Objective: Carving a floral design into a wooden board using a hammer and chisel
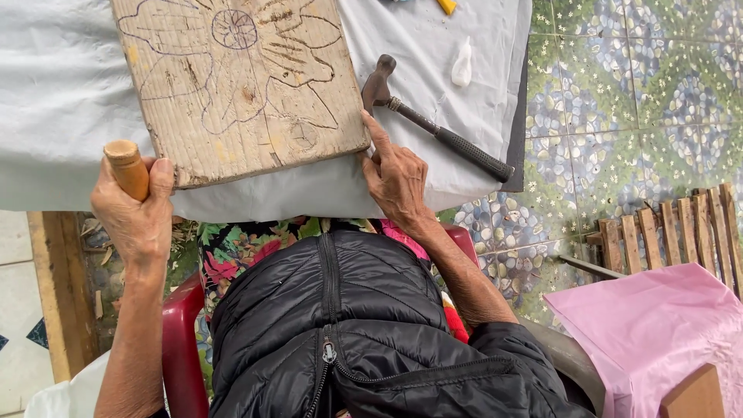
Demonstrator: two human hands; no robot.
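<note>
Wooden board (240,85), pencilled with a flower outline and partly carved, lies flat on the white-covered surface (54,116), near its front edge. Left hand (139,213), fingers wrapped tight around a wooden tool handle (128,169), touches the board's near corner. Right hand (396,176) rests at the other corner, forefinger stretched along the edge, other fingers curled; claw hammer (433,128) lies just beside it.

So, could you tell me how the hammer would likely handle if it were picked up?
The hammer would probably feel head-heavy, since its metal head sits at one end of a slim shaft. Its ribbed black grip should resist slipping. Lying flat on the cloth, it seems unlikely to roll.
</note>
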